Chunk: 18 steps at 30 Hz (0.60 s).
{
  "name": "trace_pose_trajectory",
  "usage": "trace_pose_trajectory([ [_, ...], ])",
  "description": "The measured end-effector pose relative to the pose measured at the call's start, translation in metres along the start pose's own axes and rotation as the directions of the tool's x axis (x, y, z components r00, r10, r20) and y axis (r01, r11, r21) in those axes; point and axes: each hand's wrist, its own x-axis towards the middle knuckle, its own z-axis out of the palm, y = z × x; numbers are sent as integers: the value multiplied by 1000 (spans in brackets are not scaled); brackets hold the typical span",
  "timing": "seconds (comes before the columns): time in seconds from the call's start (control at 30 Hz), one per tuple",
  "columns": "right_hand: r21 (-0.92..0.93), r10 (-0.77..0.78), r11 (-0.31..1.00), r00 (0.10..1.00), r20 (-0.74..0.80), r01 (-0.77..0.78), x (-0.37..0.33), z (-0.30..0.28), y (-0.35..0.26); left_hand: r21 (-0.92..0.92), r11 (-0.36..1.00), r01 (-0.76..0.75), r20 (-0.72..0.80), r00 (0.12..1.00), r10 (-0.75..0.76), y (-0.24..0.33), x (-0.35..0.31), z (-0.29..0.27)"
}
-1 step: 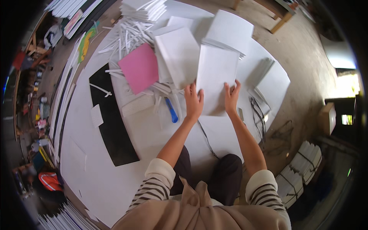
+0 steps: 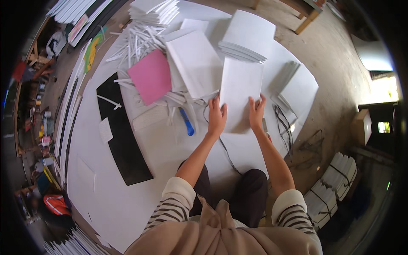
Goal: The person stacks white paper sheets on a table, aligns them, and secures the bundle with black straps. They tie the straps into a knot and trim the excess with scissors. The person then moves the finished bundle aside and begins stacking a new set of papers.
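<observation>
A white rectangular board (image 2: pixel 241 83) lies lengthwise in front of me, between my two hands. My left hand (image 2: pixel 216 117) grips its left edge, with the fingers bent along the side. On the opposite edge, my right hand (image 2: pixel 256 112) holds the board with its thumb and fingers. Whether it is a single sheet or a thin stack, I cannot tell. Beyond its far end sits a stack of white boards (image 2: pixel 248 34), and left of it leans another white pile (image 2: pixel 197 63). A blue cutter (image 2: pixel 187 122) rests on the table left of my left hand.
A pink square sheet (image 2: pixel 150 76) lies over white strips (image 2: pixel 138 44). A black strip (image 2: pixel 125 148) runs along the table's left part. More white boards (image 2: pixel 298 90) and dark straps (image 2: pixel 284 125) are at the right. Strapped white bundles (image 2: pixel 321 202) stand on the floor.
The white board has shifted slightly toward me, away from the far stack, with both hands still at its edges. The whole view has moved a little.
</observation>
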Motion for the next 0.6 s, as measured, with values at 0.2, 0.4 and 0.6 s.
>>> trace_pose_trajectory([
  [0.2, -257, 241, 937, 970, -15, -236, -22, -64, 74, 43, 995, 93, 339, 935, -102, -58, -61, 72],
  [0.4, -398, 63, 915, 997, -38, -73, -13, -45, 127, 217, 976, -11, 406, 911, -80, -69, -38, 71],
  [0.6, -684, 137, 729, 986, 96, -35, -20, -31, 119, 359, 929, -87, 505, 855, -115, -86, -21, 32],
])
